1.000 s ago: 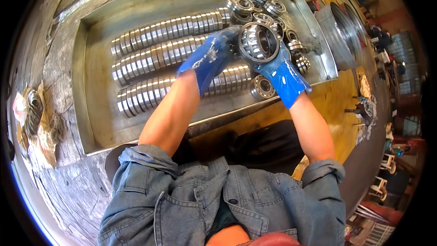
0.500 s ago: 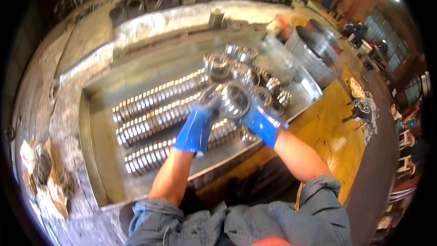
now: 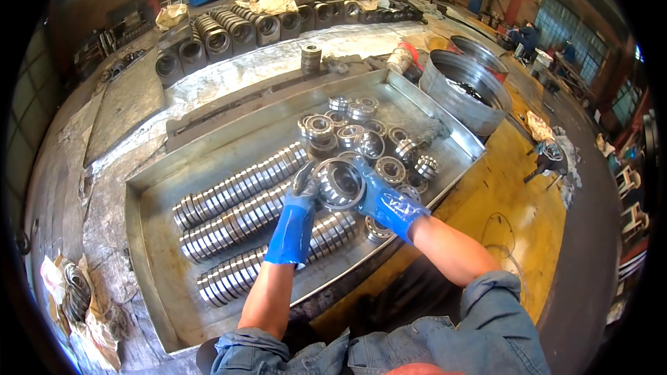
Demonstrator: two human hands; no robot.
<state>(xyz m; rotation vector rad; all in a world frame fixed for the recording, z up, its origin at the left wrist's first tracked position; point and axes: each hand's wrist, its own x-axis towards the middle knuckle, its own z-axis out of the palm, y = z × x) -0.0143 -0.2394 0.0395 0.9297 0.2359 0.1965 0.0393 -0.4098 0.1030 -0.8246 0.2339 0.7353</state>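
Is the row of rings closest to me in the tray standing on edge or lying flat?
On edge: in that row of rings, the shiny outer bands line up side by side.

One steel bearing [image 3: 338, 180], held between our blue-gloved left hand [image 3: 301, 191] and right hand [image 3: 379, 193], over the metal tray [image 3: 154, 236]. Three rows of steel rings [image 3: 236, 223], running from near the tray's left edge. Loose bearings [image 3: 369, 144], between those rows and its right edge. We list also one open drum [image 3: 450, 105], outside that edge.
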